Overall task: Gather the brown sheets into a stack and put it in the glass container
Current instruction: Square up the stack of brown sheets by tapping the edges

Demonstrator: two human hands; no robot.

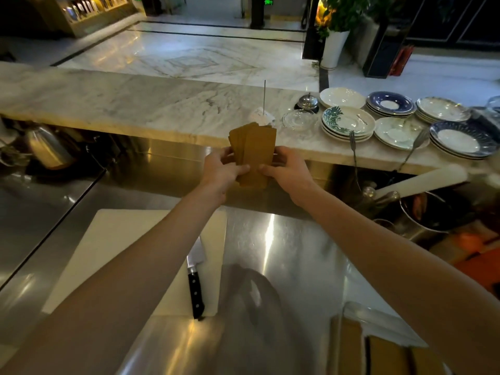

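Sheets (254,152), brown and fanned upright between us, stand clamped by our left hand (219,171) and right hand (288,173), while the glass container (378,345) waits nearer our right elbow.

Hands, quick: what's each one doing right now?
Left hand: closed on the brown sheets, gripping their left side.
Right hand: closed on the same fanned sheets, gripping their right side.
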